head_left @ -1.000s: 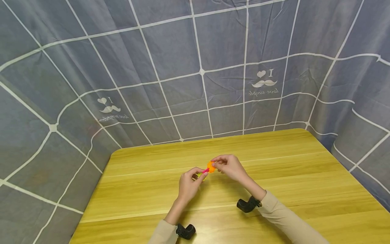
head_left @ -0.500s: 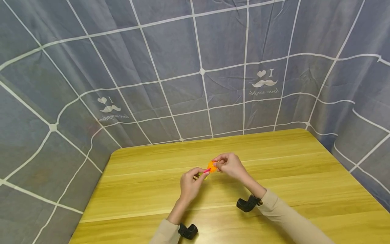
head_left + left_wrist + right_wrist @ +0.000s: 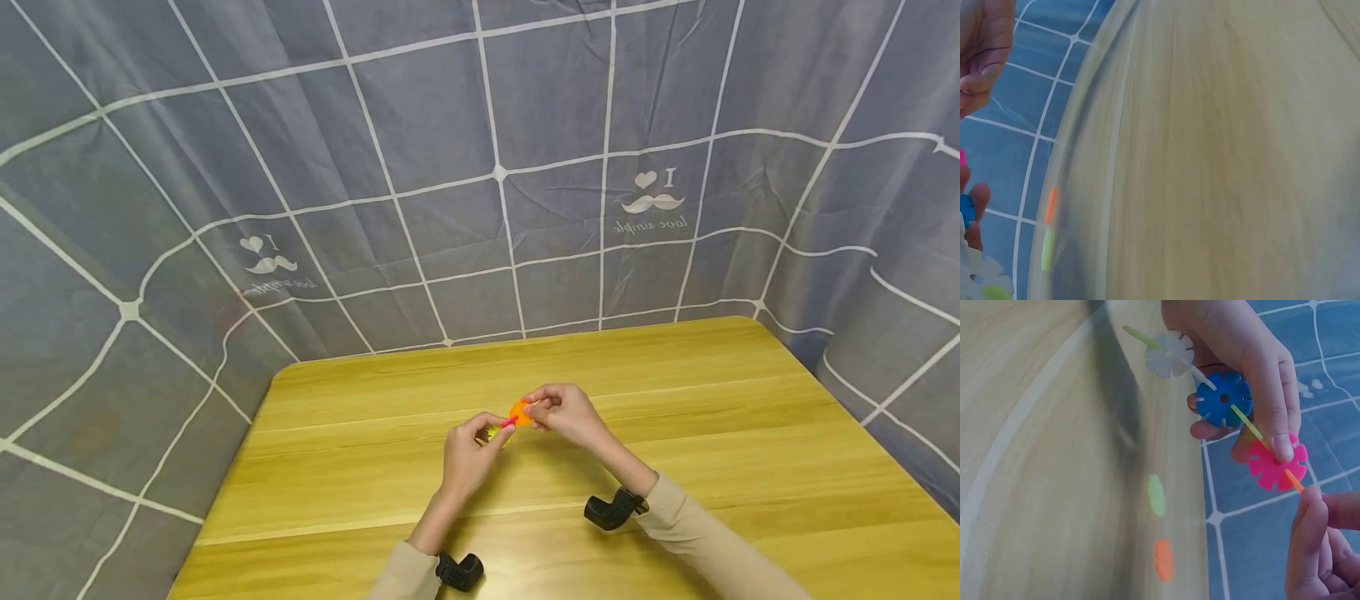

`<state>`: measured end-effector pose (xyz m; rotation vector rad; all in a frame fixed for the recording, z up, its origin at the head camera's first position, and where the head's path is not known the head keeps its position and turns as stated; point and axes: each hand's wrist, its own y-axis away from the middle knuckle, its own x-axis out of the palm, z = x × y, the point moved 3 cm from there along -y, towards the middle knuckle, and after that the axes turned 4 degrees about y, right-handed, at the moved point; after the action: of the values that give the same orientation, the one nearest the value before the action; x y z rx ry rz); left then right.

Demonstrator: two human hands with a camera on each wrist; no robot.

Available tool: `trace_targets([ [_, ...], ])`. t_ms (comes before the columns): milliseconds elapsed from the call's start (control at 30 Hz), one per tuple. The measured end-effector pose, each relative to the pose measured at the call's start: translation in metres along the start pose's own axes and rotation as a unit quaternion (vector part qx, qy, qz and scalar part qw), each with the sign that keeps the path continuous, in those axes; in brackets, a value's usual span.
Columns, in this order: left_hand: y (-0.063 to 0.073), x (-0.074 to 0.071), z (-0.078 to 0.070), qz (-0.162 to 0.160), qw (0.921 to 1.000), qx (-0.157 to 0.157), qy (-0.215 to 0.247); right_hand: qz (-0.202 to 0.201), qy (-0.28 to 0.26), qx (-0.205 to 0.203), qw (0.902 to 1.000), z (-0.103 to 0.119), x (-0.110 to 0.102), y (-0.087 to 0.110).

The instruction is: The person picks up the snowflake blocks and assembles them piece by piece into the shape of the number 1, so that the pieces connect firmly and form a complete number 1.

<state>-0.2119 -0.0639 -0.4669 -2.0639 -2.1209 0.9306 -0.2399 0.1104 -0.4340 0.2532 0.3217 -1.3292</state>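
My left hand (image 3: 467, 454) pinches a pink notched disc (image 3: 1266, 467) with its thumb on top. A chain of interlocked discs hangs from it: a yellow-green one edge-on (image 3: 1246, 423), a blue disc (image 3: 1230, 412), a white one edge-on (image 3: 1201, 376), a white disc (image 3: 1179, 364) and another yellow-green one (image 3: 1137, 335). My right hand (image 3: 572, 418) pinches an orange disc (image 3: 519, 412), seen edge-on in the right wrist view at the pink disc's rim. Whether it sits in a notch there, I cannot tell. Only part of the chain shows in the left wrist view.
In the right wrist view a loose green disc (image 3: 1156, 495) and orange disc (image 3: 1164, 559) appear close to the table's edge; the head view does not show them. The wooden table (image 3: 360, 467) meets a grey curtain (image 3: 420, 242) with white lines.
Both hands stay together over the table with the same discs. Over the last half second, the right hand lowers slightly with the orange disc; the left hand barely shifts.
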Motion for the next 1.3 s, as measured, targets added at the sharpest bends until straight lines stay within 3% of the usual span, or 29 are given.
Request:
trace_targets([
  [200, -0.001, -0.001, 0.002, 0.011, 0.9998, -0.012, -0.005, 0.003, -0.017, 0.01, 0.9998, -0.001, 0.0, 0.0],
  [533, -0.004, -0.002, -0.003, -0.002, 0.9939, 0.032, -0.106, 0.01, -0.025, 0.008, 0.9996, 0.0, 0.001, -0.001],
  [767, -0.003, -0.004, -0.004, 0.001, 0.9922, 0.044, -0.117, 0.007, -0.006, 0.0, 1.0, 0.0, 0.001, -0.003],
  [967, -0.003, -0.007, -0.002, -0.009, 0.9949, 0.036, -0.094, 0.0, 0.015, 0.006, 0.9999, 0.007, -0.004, -0.002],
  [1100, -0.004, -0.01, 0.0, -0.018, 0.9994, -0.005, -0.03, -0.006, 0.017, 0.01, 0.9998, -0.005, -0.005, -0.009],
  [1200, -0.004, -0.013, 0.001, -0.019, 0.999, -0.036, 0.021, -0.011, 0.024, 0.016, 0.9995, -0.008, -0.005, -0.011],
  [1300, -0.004, -0.015, 0.002, -0.015, 0.9975, -0.055, 0.042, -0.013, 0.034, 0.024, 0.999, -0.013, -0.005, -0.014],
])
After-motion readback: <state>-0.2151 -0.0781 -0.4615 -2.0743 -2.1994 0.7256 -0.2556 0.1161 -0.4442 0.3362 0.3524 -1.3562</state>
